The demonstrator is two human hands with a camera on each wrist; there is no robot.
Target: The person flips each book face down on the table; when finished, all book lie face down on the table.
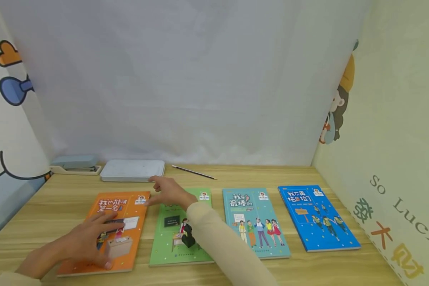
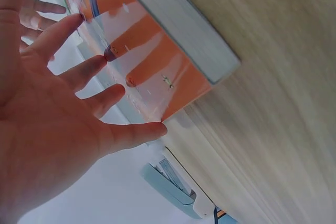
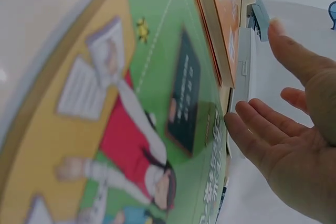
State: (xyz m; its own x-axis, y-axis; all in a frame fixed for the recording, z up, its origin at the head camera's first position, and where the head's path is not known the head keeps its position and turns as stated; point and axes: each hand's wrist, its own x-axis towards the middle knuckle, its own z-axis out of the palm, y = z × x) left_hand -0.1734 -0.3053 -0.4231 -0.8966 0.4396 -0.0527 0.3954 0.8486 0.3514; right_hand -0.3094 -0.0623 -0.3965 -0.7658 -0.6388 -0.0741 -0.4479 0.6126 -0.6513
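Observation:
An orange book lies at the left of the row of books. Over its cover my left hand is spread, fingers apart; in the left wrist view the fingertips are at the glossy cover, and whether they all touch it I cannot tell. My right hand is above the top of a green book, its fingers pointing toward the orange book and holding nothing. The forearm hides part of the green book. A black item shows beside the right sleeve, its kind unclear.
Right of the green book lie a teal book and a blue book. Along the back stand a stapler, a pale flat case and a pencil. Walls border the wooden table behind and at both sides.

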